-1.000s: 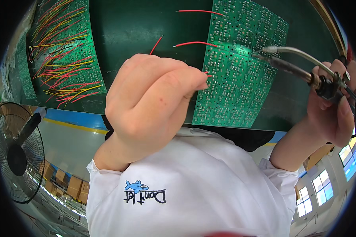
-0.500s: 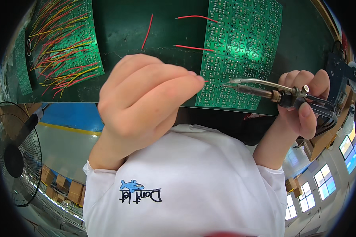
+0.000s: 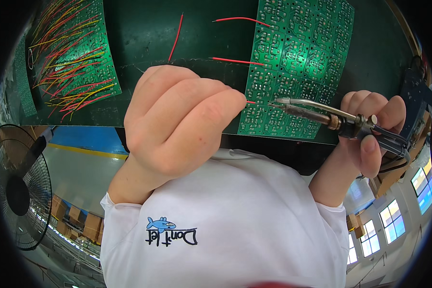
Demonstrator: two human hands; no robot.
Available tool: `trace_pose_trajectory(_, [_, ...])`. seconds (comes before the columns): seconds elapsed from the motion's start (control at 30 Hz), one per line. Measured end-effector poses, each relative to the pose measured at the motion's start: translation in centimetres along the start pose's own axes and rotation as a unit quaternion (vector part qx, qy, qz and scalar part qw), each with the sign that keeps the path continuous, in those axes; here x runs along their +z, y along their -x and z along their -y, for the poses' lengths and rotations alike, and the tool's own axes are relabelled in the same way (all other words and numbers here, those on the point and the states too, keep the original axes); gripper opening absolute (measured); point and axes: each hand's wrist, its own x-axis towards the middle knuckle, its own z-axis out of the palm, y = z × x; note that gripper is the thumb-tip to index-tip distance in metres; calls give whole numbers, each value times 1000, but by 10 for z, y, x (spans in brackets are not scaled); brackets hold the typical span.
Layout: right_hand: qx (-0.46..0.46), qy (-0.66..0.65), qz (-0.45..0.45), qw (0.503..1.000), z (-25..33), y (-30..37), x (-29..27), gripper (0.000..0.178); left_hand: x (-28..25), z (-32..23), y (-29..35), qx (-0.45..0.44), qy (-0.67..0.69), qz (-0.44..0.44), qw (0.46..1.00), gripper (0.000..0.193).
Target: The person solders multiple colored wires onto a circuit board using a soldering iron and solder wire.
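My left hand (image 3: 182, 117) is closed in a pinch on a red wire (image 3: 251, 102). Only the wire's short end pokes out past the fingertips, over the left edge of a green circuit board panel (image 3: 293, 53). In my right hand (image 3: 354, 152) is a soldering iron (image 3: 308, 113) with a thin metal feed tube (image 3: 317, 104) along its top. Its tip points left, over the board, a small gap from the wire end. Farther up, an upper red wire (image 3: 240, 19) and a lower red wire (image 3: 235, 60) extend from the board's left side.
A loose red wire (image 3: 176, 37) lies on the dark green table (image 3: 144, 29). At left is another board panel (image 3: 100, 36) with many red and yellow wires (image 3: 65, 62). A black fan (image 3: 19, 192) stands at lower left. Dark equipment (image 3: 410, 108) is at far right.
The soldering iron's tip has come slightly closer to the wire end. My left hand keeps its pinch, and the whole view has shifted a little.
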Motion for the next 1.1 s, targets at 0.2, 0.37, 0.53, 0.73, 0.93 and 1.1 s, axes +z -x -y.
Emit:
trace_pose_trajectory(0.2, [-3,-3,-16,1000,-2,1,2,41,6,-2,0,8,1,-18,1000,29])
trace_pose_trajectory(0.37, [-5,0,-12,1000,2,2,0,41,9,-3,-2,16,9,-20,1000,31])
trace_pose_trajectory(0.53, [-5,1,-24,1000,-1,3,1,41,8,-5,0,13,2,-19,1000,33])
trace_pose_trajectory(0.73, [-1,10,-27,1000,4,3,-3,41,11,-7,-6,17,6,-17,1000,34])
trace_pose_trajectory(0.93, [4,10,47,999,8,0,-16,33,11,-9,-5,13,4,-11,1000,34])
trace_pose_trajectory(1.1, [4,-34,-5,999,7,1,-16,37,12,-10,-5,18,0,-17,1000,32])
